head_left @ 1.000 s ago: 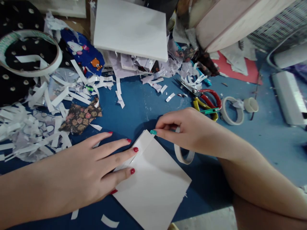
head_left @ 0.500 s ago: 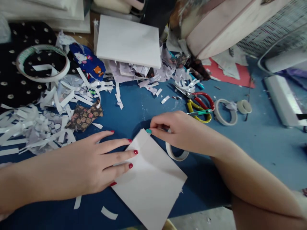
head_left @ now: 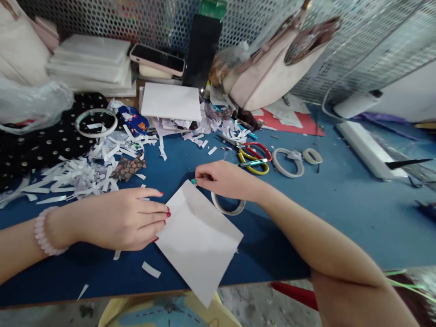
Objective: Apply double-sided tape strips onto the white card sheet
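Observation:
A white square board (head_left: 200, 240) lies turned cornerwise on the blue table, its near corner past the edge. My left hand (head_left: 126, 218) is open, palm down, with its fingertips at the board's left edge. My right hand (head_left: 221, 179) is pinched closed at the board's top corner; what it holds, if anything, is too small to make out. A white tape roll (head_left: 229, 212) lies partly under my right wrist. Beyond it are scissors with red and yellow handles (head_left: 254, 159) and a green cutter (head_left: 252, 162).
Paper strips (head_left: 81, 175) and a floral scrap (head_left: 128, 168) lie at left. Behind stand another white board (head_left: 171, 102), stacked boards (head_left: 90, 63), a phone (head_left: 157, 59) and a pale bag (head_left: 272, 68). More tape rolls (head_left: 288, 162) and a white power strip (head_left: 369, 150) are at right.
The view has shifted, showing more of the table's back and front edge. My left hand's fingers have drawn back to the board's edge and closer together. My right hand remains at the top corner.

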Demonstrator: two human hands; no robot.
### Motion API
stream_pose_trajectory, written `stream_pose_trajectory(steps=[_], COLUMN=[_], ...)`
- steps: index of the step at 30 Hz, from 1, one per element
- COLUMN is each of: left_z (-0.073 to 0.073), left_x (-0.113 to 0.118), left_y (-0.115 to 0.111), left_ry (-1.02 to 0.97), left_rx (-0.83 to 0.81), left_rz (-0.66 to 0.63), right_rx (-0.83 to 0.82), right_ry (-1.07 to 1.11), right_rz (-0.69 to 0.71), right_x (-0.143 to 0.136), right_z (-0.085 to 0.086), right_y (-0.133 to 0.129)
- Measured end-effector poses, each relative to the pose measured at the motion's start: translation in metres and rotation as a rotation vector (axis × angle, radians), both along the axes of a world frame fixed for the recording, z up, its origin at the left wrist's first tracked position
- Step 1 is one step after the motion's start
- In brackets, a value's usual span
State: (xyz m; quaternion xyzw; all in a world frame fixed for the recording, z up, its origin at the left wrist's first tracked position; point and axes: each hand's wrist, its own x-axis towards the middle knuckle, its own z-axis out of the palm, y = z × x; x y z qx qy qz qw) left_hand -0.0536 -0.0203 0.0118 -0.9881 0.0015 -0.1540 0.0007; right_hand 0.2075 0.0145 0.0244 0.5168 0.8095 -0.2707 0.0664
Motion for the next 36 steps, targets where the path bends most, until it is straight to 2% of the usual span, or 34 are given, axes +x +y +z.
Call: stream_pose_trajectory(steps=[4,6,9,12,13,15,18,21,25,27,29,32,36], left_z=[0.004,0.003,-0.001,-0.001,0.0,0.005,0.014,0.026,0.045,0.055,0.062,0.068,0.071], left_x=[-0.002,-0.002,-0.002,-0.003,-0.003,-0.002,0.0,0.001,-0.005,-0.01,-0.014,-0.019,-0.024], left_y=[-0.004,-0.003,0.0,0.002,0.002,0.002,-0.004,-0.013,-0.024,-0.029,-0.033,-0.039,-0.043], left_ry=[-0.072,-0.116,-0.144,-0.155,-0.166,-0.186,-0.254,-0.382,-0.511,-0.468,-0.445,-0.434,-0.428], left_rx=[-0.037,-0.052,-0.103,-0.296,-0.359,-0.469,-0.457,-0.221,0.109,0.222,0.311,0.362,0.44], left_rz=[-0.031,0.0,0.221,0.572,0.633,0.667,0.609,0.507,0.362,0.323,0.246,0.161,0.12], right_rx=[0.045,0.047,0.009,-0.021,-0.019,0.005,0.087,0.242,0.689,0.874,0.919,0.879,0.936], right_ry=[0.07,0.146,0.317,0.53,0.603,0.727,0.845,0.878,0.764,0.706,0.686,0.684,0.637], right_rz=[0.004,-0.003,0.0,0.01,0.01,0.004,-0.012,0.022,0.219,0.324,0.404,0.491,0.498], right_x=[0.0,0.001,0.008,0.016,0.018,0.021,0.019,0.016,0.015,0.016,0.018,0.02,0.023], right_z=[-0.001,0.0,0.006,0.013,0.016,0.022,0.033,0.049,0.074,0.083,0.089,0.094,0.097], right_y=[-0.003,-0.004,-0.004,-0.004,-0.005,-0.007,-0.019,-0.042,-0.08,-0.094,-0.104,-0.111,-0.113])
